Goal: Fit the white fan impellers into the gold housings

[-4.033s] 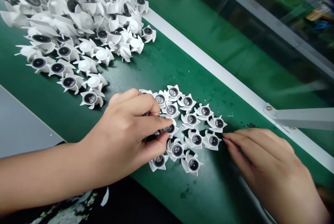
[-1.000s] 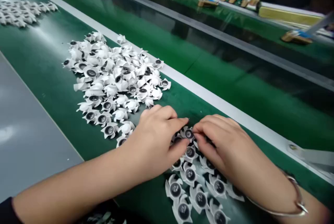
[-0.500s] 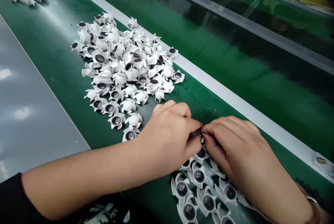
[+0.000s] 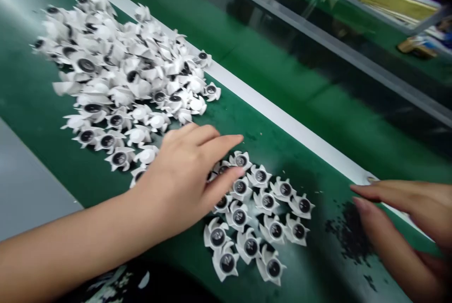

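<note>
Two hands are open above a green conveyor belt (image 4: 282, 162), and I see no clenched fingers and no piece held in either one. The left hand (image 4: 180, 171) is near the middle of the view, and its spread fingers (image 4: 222, 145) are over the upper left edge of a tidy group of white plastic pinwheel pieces (image 4: 259, 216). Each piece has a dark round centre, and most of them lie face up, close beside each other. I cannot tell if the fingertips touch a piece. The right hand (image 4: 406, 218) is at the right edge, partly out of view, well apart from the group, and its straight fingers (image 4: 384, 192) are near some dark crumbs (image 4: 349, 232) on the belt. A bigger loose pile of the same pieces (image 4: 120, 77) lies to the upper left, just beside the left hand, and many pieces there are on top of each other. A white rail (image 4: 268, 110) runs along the far side of the belt, and a dark sleeve (image 4: 116, 284) shows at the bottom.
</note>
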A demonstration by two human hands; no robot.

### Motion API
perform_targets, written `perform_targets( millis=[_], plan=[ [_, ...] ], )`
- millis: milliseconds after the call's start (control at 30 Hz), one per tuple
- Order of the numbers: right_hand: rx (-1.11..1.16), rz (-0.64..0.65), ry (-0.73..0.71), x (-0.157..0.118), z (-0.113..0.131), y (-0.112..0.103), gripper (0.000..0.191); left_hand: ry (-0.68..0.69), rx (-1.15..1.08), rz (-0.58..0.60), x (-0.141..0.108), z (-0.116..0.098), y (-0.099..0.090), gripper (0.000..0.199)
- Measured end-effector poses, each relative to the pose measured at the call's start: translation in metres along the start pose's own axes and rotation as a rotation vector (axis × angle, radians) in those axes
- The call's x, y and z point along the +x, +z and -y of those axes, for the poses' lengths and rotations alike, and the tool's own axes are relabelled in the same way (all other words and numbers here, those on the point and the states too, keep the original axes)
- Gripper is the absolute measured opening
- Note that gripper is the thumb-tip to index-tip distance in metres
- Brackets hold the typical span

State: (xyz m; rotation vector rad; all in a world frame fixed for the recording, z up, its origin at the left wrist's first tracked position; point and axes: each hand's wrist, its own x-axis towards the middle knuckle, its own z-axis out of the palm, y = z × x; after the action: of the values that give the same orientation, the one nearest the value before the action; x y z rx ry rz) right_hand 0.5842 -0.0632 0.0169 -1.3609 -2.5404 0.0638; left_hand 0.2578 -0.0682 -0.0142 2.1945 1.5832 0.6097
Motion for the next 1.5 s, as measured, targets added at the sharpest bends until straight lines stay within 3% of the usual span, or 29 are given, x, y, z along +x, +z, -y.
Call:
perform_targets(
  millis=[133,233,333,433,533,633,1033,1167,1367,1500],
  plan=[
    [0.029,0.073,0.091,-0.031,0.001,0.005,0.014,0.037,0.061,-0.005,-0.011,0.007,-0.001,0.031],
    [0.072,0.061,0.061,-0.027,0.008,0.017,0.009,0.079,0.069,-0.022,-0.018,0.008,0.0,0.025],
    [0.093,0.025,0.003,0.006,0.014,0.025,0.007,0.063,0.041,0.013,-0.021,0.004,0.001,0.019],
    [0.15,0.036,-0.148,0.055,0.021,0.033,0.009,0.039,0.023,0.004,-0.023,0.0,0.001,0.019],
    [0.192,0.155,-0.311,0.097,0.03,0.046,0.013,0.044,0.042,-0.044,-0.026,0.0,-0.001,0.021],
    [0.215,0.26,-0.406,0.117,0.034,0.056,0.018,0.02,0.05,-0.098,-0.03,0.002,-0.006,0.021],
    [0.05,0.337,-0.608,0.138,0.045,0.049,0.023,0.01,0.048,-0.183,-0.038,0.018,-0.013,0.02],
    [0.061,0.3,-0.636,0.136,0.047,0.049,0.019,0.0,0.05,-0.201,-0.04,0.023,-0.013,0.021],
    [-0.03,0.382,-0.691,0.138,0.055,0.049,0.027,0.033,0.057,-0.195,-0.039,0.022,-0.012,0.019],
    [0.034,0.336,-0.633,0.143,0.052,0.052,0.018,0.073,0.04,-0.173,-0.039,0.015,-0.009,0.015]
  ],
)
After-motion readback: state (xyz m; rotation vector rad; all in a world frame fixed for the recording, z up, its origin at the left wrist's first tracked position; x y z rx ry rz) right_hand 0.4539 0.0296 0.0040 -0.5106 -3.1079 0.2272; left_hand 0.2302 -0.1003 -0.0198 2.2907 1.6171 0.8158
